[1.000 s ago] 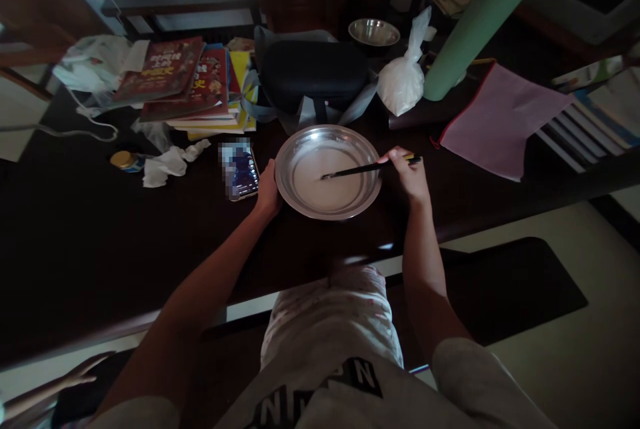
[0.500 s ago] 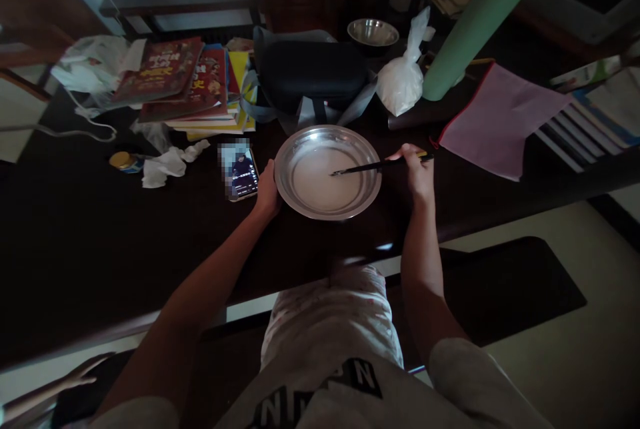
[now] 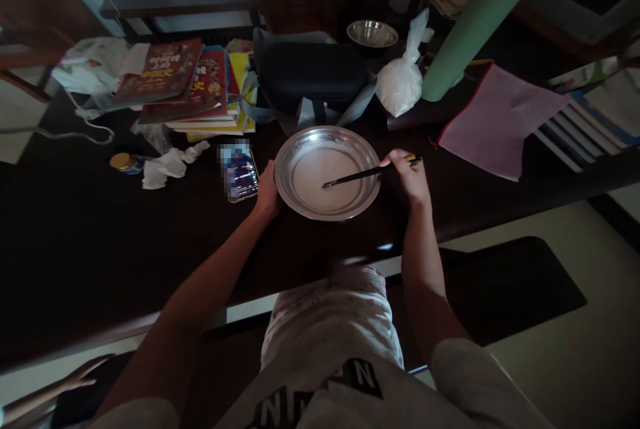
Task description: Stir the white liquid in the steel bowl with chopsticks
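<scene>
From my remote seat, the scene runs left to right across a dark desk point(image 3: 75, 229): a crumpled tissue point(image 3: 167, 165) lies near a stack of books point(image 3: 193, 85), and a phone point(image 3: 239, 174) rests just beside the left hand point(image 3: 267, 192), whose fingers curl against the near-left rim of a round metal pan point(image 3: 327, 172) holding a pale, milky layer. The pan sits at the middle of the desk, in front of a black case point(image 3: 313, 72). A dark stick point(image 3: 357, 177) slants down into the pan, its tip in the white layer, pinched by the fingers of the right hand point(image 3: 410, 179) at the pan's right edge. Beyond stand a white plastic bag point(image 3: 403, 82), a green bottle point(image 3: 473, 25) and a pink pouch point(image 3: 493, 122).
</scene>
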A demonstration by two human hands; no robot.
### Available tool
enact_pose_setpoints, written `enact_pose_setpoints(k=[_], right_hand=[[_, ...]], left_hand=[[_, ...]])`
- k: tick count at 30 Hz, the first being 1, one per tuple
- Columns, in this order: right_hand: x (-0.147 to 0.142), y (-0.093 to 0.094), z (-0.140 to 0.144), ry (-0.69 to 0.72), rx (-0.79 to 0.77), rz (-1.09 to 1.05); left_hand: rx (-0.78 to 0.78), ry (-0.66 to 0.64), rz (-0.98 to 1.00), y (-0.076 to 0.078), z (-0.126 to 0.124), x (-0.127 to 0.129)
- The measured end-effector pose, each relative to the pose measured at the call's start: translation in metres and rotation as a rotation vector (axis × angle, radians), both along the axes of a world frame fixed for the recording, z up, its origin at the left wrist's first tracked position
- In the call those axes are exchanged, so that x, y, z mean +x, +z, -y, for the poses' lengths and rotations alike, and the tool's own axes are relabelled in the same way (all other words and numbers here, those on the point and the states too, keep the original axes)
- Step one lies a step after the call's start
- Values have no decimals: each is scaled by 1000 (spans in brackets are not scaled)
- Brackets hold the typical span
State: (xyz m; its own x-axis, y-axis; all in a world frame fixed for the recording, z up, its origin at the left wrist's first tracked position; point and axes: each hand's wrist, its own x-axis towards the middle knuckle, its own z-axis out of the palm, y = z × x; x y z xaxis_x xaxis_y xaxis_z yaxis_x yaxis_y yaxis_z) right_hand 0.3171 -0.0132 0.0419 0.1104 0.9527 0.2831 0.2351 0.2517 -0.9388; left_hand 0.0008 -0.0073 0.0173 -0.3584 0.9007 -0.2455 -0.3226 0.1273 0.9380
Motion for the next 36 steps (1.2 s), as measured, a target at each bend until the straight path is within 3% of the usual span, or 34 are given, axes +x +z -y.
enact_pose_setpoints(k=[3,8,13,18,23,29,34,36], right_hand=[[-2,1,-1,52,19,8],[3,0,-2,-131,42,-20],[-2,2,-1,51,-15,14],[5,-3,-1,-116,46,-30],[2,-2,-1,54,12,-11],[3,-2,-3,-101,49,-35],[1,-2,-3,48,10,10],[1,-3,-3,31,40,12]], left_hand=[[-18,15,-27,1,0,1],[-21,37,-115,-1,-2,-1],[-27,27,-77,-1,0,-2],[-51,30,-27,0,-1,0],[-47,29,-66,1,0,1],[-78,38,-36,5,1,2],[-63,31,-51,-1,-1,0],[-40,7,-66,-3,-1,-1]])
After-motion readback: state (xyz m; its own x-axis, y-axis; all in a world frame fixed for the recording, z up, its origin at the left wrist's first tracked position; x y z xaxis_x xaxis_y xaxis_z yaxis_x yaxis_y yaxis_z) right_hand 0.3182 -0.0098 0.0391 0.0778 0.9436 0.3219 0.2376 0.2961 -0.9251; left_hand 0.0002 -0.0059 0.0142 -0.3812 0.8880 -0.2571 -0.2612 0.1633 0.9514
